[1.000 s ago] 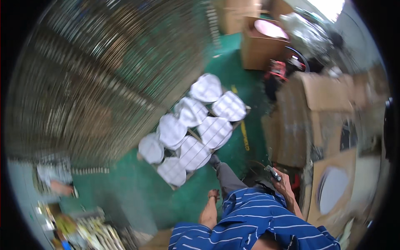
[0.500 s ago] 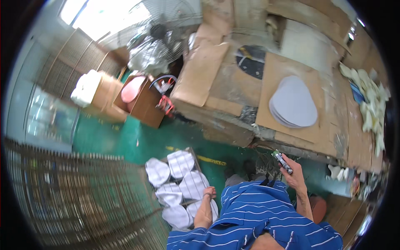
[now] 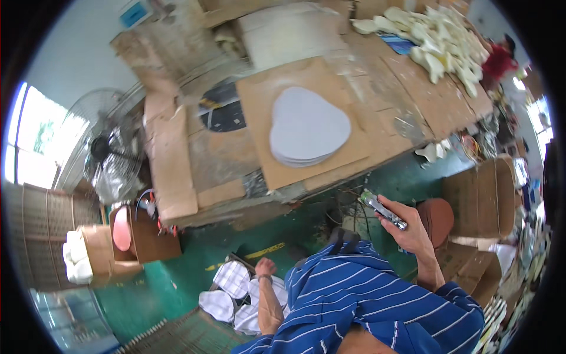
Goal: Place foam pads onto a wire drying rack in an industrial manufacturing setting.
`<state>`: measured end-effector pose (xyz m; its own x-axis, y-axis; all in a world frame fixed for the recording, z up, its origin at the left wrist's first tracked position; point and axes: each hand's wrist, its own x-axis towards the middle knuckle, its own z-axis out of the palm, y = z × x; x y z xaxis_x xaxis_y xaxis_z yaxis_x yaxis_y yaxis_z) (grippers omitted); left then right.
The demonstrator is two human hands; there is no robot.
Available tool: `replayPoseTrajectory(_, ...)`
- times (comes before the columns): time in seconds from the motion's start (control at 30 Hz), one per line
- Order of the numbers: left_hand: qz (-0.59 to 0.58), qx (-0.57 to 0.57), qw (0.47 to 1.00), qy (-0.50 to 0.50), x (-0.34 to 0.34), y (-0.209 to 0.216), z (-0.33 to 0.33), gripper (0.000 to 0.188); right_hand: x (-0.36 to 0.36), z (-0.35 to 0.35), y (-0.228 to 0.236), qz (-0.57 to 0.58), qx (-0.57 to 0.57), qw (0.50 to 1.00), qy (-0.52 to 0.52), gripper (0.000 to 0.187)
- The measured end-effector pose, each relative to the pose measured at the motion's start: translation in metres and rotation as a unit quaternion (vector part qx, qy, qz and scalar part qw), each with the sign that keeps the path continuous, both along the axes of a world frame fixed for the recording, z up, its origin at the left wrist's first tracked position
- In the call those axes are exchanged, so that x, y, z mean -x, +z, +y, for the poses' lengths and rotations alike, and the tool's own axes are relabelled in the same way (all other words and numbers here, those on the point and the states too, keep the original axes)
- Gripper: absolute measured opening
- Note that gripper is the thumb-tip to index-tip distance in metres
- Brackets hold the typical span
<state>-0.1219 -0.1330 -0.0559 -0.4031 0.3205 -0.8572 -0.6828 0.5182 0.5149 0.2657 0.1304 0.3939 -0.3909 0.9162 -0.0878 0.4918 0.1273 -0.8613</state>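
Note:
My right hand [image 3: 407, 227] is closed around a small silver hand tool with a green end [image 3: 383, 210], held in front of the table's near edge. Low on the left, my left hand [image 3: 265, 268] hangs over white checked pads [image 3: 232, 280] that lie on a rack near the floor. Its fingers are too small and blurred to read. Up on the table, a stack of smooth, pale grey rounded sheets [image 3: 309, 127] rests on a cardboard square [image 3: 256, 112], apart from both hands.
The cardboard-covered table [image 3: 212, 168] spans the front. Cream-coloured pieces [image 3: 436, 50] are heaped at its far right, near a person in red [image 3: 500, 64]. A caged fan [image 3: 103, 147] and open boxes [image 3: 156, 239] stand left. Brown rounded pieces [image 3: 435, 221] and cartons [image 3: 480, 197] are right.
My view has swung right, bringing more of the table's right side into sight. The silver tool stays in my right hand. My left hand now appears nearer the far end of the pads.

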Motion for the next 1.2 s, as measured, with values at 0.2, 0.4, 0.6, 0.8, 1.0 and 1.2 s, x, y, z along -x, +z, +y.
replayPoseTrajectory(0.2, 0.046, 0.126, 0.973, -0.189, -0.084, -0.021, -0.014, 0.022, -0.048, 0.063, 0.026, 0.044, -0.046, 0.997, -0.04, 0.055)
replayPoseTrajectory(0.4, 0.155, 0.133, 0.952, -0.226, -0.108, -0.027, 0.003, 0.031, -0.079, 0.094, 0.037, 0.003, -0.081, 0.997, -0.009, 0.056)
replayPoseTrajectory(0.6, 0.105, 0.05, 0.988, -0.102, -0.087, -0.033, 0.049, 0.038, -0.079, 0.094, 0.038, -0.046, -0.033, 0.998, 0.041, 0.059)
replayPoseTrajectory(0.8, 0.054, 0.077, 0.991, -0.094, -0.047, -0.004, 0.101, 0.039, -0.066, 0.103, 0.032, 0.015, -0.109, 0.993, -0.036, 0.052)
replayPoseTrajectory(1.0, 0.039, 0.093, 0.991, -0.085, -0.039, 0.003, 0.122, 0.041, -0.074, 0.093, 0.041, -0.024, -0.044, 0.999, 0.01, 0.059)
replayPoseTrajectory(1.2, 0.015, 0.154, 0.979, -0.136, -0.062, -0.004, 0.11, 0.04, -0.092, 0.094, 0.045, -0.043, -0.052, 0.997, -0.047, 0.053)
